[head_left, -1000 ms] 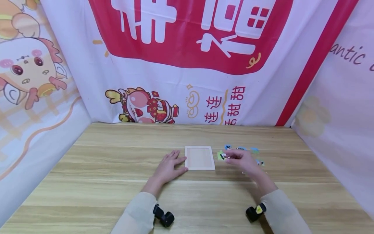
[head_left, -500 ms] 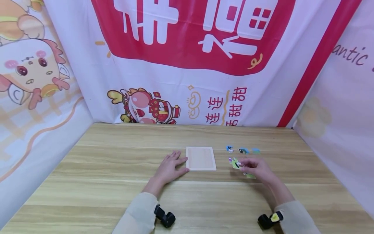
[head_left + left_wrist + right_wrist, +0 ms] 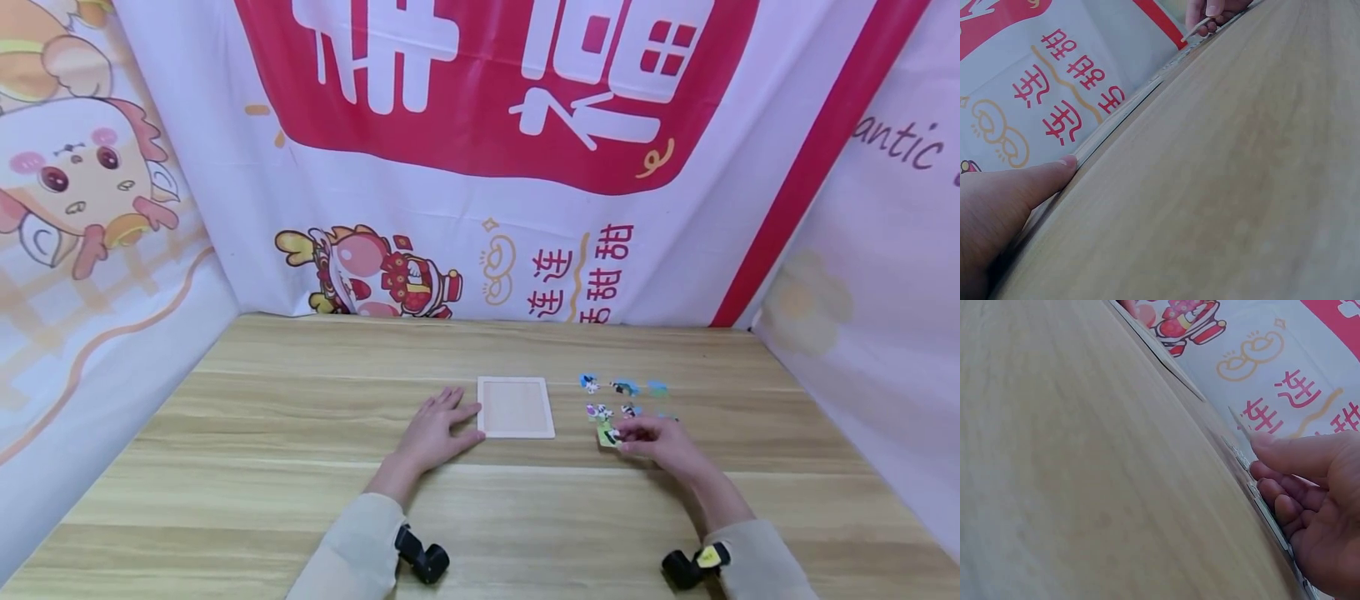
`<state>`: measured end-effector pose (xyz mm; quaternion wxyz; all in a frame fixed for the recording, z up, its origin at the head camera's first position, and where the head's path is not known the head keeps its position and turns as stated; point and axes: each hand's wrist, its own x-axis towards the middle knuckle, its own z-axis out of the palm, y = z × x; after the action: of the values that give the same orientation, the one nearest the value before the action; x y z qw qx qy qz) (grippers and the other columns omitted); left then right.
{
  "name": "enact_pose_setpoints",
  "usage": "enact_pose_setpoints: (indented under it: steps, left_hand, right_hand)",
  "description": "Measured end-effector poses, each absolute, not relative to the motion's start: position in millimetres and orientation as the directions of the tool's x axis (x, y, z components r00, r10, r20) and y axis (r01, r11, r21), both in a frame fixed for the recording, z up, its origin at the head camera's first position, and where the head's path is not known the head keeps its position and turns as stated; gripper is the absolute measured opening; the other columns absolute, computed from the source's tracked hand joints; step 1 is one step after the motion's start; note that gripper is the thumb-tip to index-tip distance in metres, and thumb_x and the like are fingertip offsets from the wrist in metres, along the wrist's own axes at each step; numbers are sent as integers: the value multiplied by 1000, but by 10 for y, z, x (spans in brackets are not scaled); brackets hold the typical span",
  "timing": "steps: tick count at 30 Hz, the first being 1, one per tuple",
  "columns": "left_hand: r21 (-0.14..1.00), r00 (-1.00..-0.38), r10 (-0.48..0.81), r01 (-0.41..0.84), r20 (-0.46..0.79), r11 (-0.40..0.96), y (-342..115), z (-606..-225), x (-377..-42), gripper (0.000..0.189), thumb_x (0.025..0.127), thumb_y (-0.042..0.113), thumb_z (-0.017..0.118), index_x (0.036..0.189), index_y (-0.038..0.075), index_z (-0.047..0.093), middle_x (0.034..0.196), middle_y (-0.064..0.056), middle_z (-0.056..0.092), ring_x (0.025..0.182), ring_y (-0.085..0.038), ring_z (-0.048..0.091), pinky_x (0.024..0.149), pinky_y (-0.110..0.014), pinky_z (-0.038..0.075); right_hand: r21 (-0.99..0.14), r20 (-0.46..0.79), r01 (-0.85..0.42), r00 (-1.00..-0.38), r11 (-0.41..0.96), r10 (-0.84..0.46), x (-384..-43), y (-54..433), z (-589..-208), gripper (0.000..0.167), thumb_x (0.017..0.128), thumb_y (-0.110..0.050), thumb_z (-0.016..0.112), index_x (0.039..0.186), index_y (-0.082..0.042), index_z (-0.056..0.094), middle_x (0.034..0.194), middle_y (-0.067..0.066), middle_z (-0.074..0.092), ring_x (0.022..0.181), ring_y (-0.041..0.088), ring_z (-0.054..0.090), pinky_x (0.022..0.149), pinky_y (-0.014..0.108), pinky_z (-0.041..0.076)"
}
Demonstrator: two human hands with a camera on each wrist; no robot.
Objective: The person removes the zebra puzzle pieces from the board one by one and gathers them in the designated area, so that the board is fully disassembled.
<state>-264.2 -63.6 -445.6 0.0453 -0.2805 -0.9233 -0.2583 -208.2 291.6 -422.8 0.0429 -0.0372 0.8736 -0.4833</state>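
Observation:
My right hand (image 3: 663,442) pinches a small green puzzle piece (image 3: 607,437) between thumb and fingers, over the near left of the other pieces. Edge-on in the right wrist view, that piece (image 3: 1240,423) is tilted up off the table, its tip clear of the surface. To the left lies a square puzzle frame (image 3: 517,434) with a pale rim and a bare wooden bed. My left hand (image 3: 431,435) rests on the table with its fingers spread, thumb and index fingertips at the frame's left edge. In the left wrist view the thumb (image 3: 1041,182) touches that edge.
Several loose puzzle pieces lie right of the frame: blue ones (image 3: 624,387) in a back row, and a purple-and-white one (image 3: 597,412) closer in. The right hand partly covers others. A printed cloth (image 3: 480,250) hangs behind the wooden table (image 3: 300,500).
My right hand has carried the green piece from beside the frame to the right and nearer to me, uncovering pieces behind it. The left hand has stayed at the frame.

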Motion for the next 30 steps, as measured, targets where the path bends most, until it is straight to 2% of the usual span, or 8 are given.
enact_pose_setpoints:
  steps: [14, 30]
  left_hand:
    - [452, -843, 491, 534, 219, 715, -634, -4468, -2655, 53, 79, 50, 52, 122, 19, 51, 135, -13, 29, 126, -28, 18, 101, -43, 11]
    - [454, -843, 490, 535, 224, 713, -634, -4470, -2657, 54, 79, 52, 51, 122, 19, 51, 135, -13, 30, 125, -28, 19, 101, -43, 11]
  right_hand:
    - [-810, 13, -97, -989, 579, -148, -2080, 2864, -4247, 30, 69, -12, 70, 97, -2, 63, 88, 8, 53, 79, 20, 47, 67, 30, 41]
    - [-817, 12, -104, -986, 566, -164, -2060, 2849, -4226, 35, 72, -11, 69, 104, -2, 60, 92, 8, 55, 81, 21, 48, 66, 29, 42]
